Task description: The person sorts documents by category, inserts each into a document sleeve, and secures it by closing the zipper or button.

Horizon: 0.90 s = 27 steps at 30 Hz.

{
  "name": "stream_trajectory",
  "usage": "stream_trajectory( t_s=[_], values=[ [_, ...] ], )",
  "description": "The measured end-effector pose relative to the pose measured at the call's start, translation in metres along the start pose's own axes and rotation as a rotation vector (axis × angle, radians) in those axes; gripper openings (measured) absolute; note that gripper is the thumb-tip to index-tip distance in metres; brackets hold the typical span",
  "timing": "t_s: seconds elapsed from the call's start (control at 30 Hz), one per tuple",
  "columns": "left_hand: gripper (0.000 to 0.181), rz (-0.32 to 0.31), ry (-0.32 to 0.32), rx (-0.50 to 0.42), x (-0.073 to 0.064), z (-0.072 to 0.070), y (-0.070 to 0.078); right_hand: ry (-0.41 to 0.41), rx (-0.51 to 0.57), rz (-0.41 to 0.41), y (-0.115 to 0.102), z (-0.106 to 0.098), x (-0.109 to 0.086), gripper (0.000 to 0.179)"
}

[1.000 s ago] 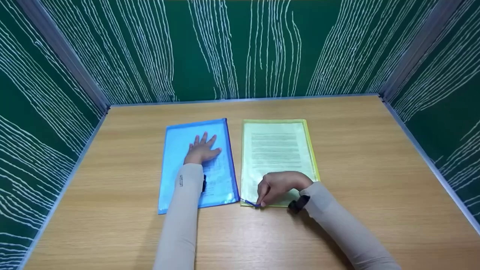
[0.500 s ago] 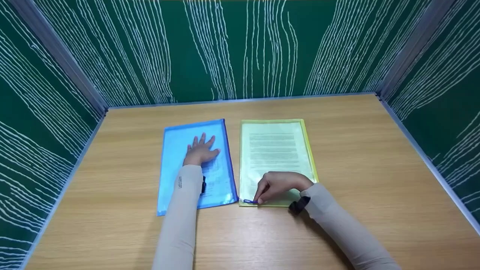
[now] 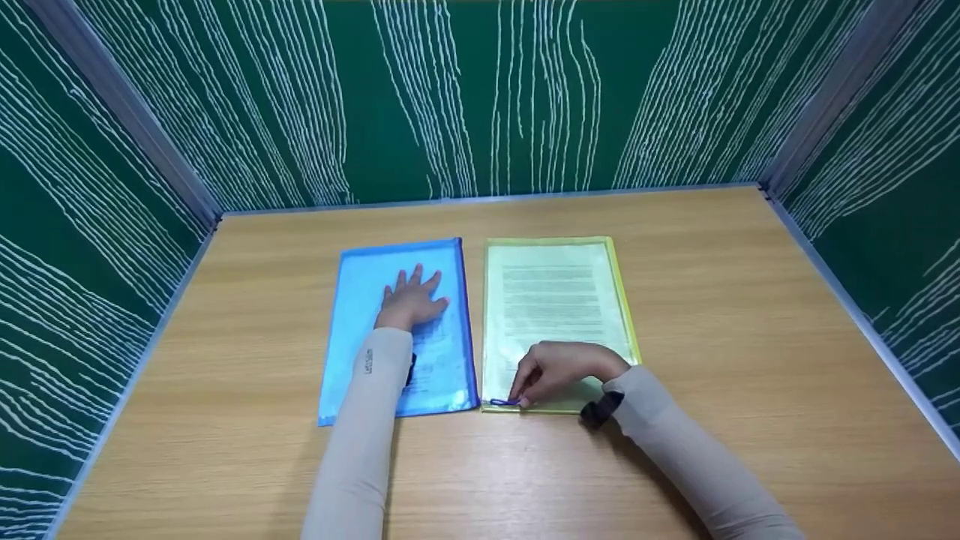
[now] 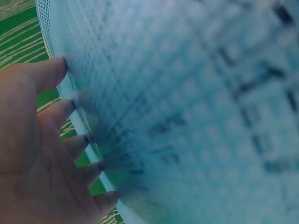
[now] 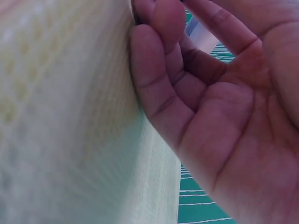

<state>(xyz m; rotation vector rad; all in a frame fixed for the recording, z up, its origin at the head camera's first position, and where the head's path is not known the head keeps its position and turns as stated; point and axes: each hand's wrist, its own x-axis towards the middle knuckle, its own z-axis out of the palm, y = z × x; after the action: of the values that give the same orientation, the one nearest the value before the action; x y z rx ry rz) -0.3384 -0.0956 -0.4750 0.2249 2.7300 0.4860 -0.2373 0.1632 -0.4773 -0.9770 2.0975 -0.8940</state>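
Note:
A blue mesh zip pouch with printed paper inside lies flat on the table. My left hand rests on its upper part with the fingers spread; in the left wrist view the fingertips meet the mesh. Beside it on the right lies a yellow-green zip pouch, a printed sheet showing through. My right hand bends over its lower part, thumb and index finger pinching a small dark blue cord loop close to the lower right corner of the blue pouch. In the right wrist view the other fingers curl beside the mesh.
The wooden table is bounded by green panels with white wavy lines, at the back and both sides. Grey metal strips run along its edges. A black wrist camera sits at my right cuff.
The blue pouch's upper part has shifted slightly right with my left hand on it. The cord, earlier drawn slanting toward my right fingers, now lies as a flatter loop.

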Motion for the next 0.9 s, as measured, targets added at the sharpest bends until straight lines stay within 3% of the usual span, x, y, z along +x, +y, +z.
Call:
stream_trajectory(
  t_s=[0.4,0.63,0.9],
  values=[
    [0.066,0.048,0.024,0.091,0.0059,0.0041,0.0025,0.032,-0.041,-0.003,0.001,-0.0003,0.0032,0.013],
    [0.069,0.024,0.032,0.041,0.0034,0.0031,0.0008,0.041,-0.065,-0.017,-0.0001,-0.0023,0.0031,0.014],
    [0.068,0.021,0.064,0.005,0.0033,0.0017,-0.0032,0.115,-0.073,0.015,0.0025,-0.0062,-0.0013,0.02]
  ],
)
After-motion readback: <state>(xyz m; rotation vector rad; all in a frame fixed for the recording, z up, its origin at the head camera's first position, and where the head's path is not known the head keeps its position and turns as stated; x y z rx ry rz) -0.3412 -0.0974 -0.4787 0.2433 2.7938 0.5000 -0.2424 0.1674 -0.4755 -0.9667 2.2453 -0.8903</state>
